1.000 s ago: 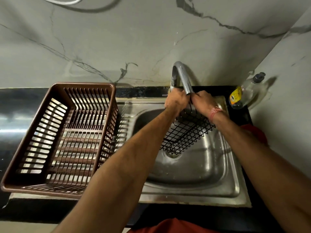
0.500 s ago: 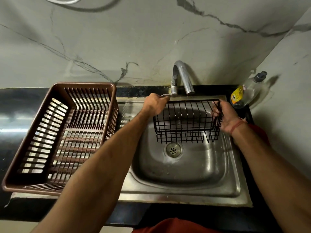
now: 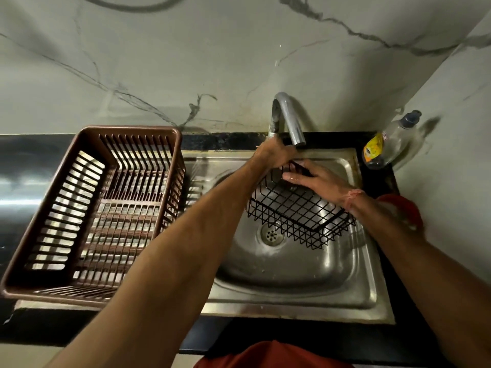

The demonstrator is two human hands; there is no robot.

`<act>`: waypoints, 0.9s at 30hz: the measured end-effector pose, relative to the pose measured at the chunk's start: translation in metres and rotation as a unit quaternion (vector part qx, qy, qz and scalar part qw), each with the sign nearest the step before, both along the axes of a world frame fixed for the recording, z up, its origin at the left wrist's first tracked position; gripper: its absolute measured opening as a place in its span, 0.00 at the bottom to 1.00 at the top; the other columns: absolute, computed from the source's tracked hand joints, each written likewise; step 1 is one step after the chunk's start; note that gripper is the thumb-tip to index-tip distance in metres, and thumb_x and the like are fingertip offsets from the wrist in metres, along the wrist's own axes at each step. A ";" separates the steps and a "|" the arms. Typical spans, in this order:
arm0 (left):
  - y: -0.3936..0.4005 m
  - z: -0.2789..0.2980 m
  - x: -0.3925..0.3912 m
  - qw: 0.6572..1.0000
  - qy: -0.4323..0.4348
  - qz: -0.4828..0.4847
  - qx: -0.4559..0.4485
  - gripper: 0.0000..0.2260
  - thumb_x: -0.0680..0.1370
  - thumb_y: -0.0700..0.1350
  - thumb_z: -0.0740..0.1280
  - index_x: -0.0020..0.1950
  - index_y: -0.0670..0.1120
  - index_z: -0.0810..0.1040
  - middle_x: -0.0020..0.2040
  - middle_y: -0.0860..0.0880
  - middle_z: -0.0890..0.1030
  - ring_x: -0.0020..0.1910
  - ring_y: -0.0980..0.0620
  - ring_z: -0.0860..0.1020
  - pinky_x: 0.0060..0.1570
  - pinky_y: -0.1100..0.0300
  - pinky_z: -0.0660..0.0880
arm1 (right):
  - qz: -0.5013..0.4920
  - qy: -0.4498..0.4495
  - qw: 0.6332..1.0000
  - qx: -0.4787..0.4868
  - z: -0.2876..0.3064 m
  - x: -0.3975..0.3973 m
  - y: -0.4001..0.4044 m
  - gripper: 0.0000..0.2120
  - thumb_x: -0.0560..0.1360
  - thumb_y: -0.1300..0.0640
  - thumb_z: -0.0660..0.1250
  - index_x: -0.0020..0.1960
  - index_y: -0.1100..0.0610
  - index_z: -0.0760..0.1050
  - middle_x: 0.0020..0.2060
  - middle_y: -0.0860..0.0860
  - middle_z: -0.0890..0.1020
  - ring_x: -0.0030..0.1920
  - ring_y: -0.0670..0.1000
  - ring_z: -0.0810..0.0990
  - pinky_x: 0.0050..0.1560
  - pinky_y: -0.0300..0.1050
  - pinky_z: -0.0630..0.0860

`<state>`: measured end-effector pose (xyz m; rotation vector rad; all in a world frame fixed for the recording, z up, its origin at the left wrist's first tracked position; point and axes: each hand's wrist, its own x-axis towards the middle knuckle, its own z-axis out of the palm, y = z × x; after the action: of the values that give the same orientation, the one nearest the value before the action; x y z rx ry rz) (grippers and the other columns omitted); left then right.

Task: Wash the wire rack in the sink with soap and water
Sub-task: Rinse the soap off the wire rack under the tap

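- One wire rack [image 3: 297, 208], black, a shallow basket of thin wire in a square grid with zigzag wire along its lower side, held over the basin of the sink [image 3: 366, 288], above and just right of the drain [image 3: 271, 234].
- Orientation of the rack: tilted, its far end raised under the tap spout [image 3: 291, 120], its near-right end lowest; the long axis runs from far-left to near-right, the open side turned up toward me.
- My left hand [image 3: 275, 152]: fingers curled round the raised far rim of the rack, just below the spout mouth.
- My right hand [image 3: 316, 179]: laid across the upper inner wires of the rack, fingers fairly straight and pointing left, touching the wire; a red thread sits at the wrist. Whether a fingertip hooks a wire I cannot tell.
- Brown plastic dish basket [image 3: 87, 208], slatted, on the drainboard left of the basin.
- Clear soap bottle [image 3: 390, 142] with yellow label, leaning in the far right corner on the black counter [image 3: 32, 160].
- Red object [image 3: 403, 208], partly hidden behind my right forearm.
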<state>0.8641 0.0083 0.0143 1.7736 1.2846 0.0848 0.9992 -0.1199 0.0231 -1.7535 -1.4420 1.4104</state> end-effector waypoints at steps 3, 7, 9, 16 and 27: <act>-0.002 -0.002 -0.020 0.991 -0.080 0.015 -0.105 0.19 0.88 0.55 0.61 0.54 0.42 0.84 0.36 0.52 0.81 0.31 0.59 0.77 0.33 0.64 0.75 | -0.097 0.030 0.995 0.020 -0.016 0.014 0.001 0.27 0.74 0.25 0.63 0.66 0.37 0.80 0.62 0.44 0.82 0.63 0.50 0.78 0.68 0.56 0.70; -0.005 -0.016 -0.059 0.977 -0.127 0.077 -0.154 0.29 0.85 0.65 0.62 0.61 0.40 0.85 0.45 0.50 0.83 0.41 0.54 0.79 0.41 0.65 0.76 | -0.281 0.167 0.945 -0.020 -0.028 0.031 -0.006 0.38 0.66 0.19 0.66 0.50 0.54 0.83 0.35 0.46 0.78 0.32 0.48 0.73 0.30 0.40 0.69; -0.017 -0.024 -0.071 0.947 -0.200 0.122 -0.219 0.30 0.82 0.69 0.64 0.62 0.43 0.84 0.48 0.50 0.82 0.49 0.49 0.78 0.51 0.57 0.76 | -0.312 0.184 0.931 -0.036 -0.040 0.030 -0.006 0.28 0.68 0.19 0.64 0.46 0.44 0.78 0.36 0.40 0.74 0.33 0.41 0.68 0.23 0.33 0.64; -0.066 -0.050 -0.059 0.869 -0.336 0.276 -0.237 0.47 0.70 0.80 0.67 0.81 0.53 0.70 0.58 0.50 0.84 0.55 0.50 0.81 0.63 0.48 0.75 | -0.386 0.220 0.889 -0.107 -0.078 0.001 -0.003 0.40 0.54 0.13 0.67 0.50 0.44 0.76 0.36 0.45 0.74 0.31 0.45 0.67 0.26 0.40 0.66; -0.098 -0.071 -0.058 0.861 -0.338 0.345 -0.162 0.40 0.76 0.68 0.73 0.83 0.50 0.69 0.78 0.50 0.75 0.74 0.54 0.71 0.77 0.47 0.62 | -0.267 0.117 0.956 -0.033 -0.074 -0.030 -0.012 0.44 0.74 0.27 0.65 0.83 0.42 0.53 0.82 0.50 0.59 0.79 0.56 0.61 0.76 0.64 0.59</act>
<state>0.8057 -0.0896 -0.0567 0.7967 1.2328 0.7775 0.9694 -0.1316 -0.0513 -1.7661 -0.7268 1.3161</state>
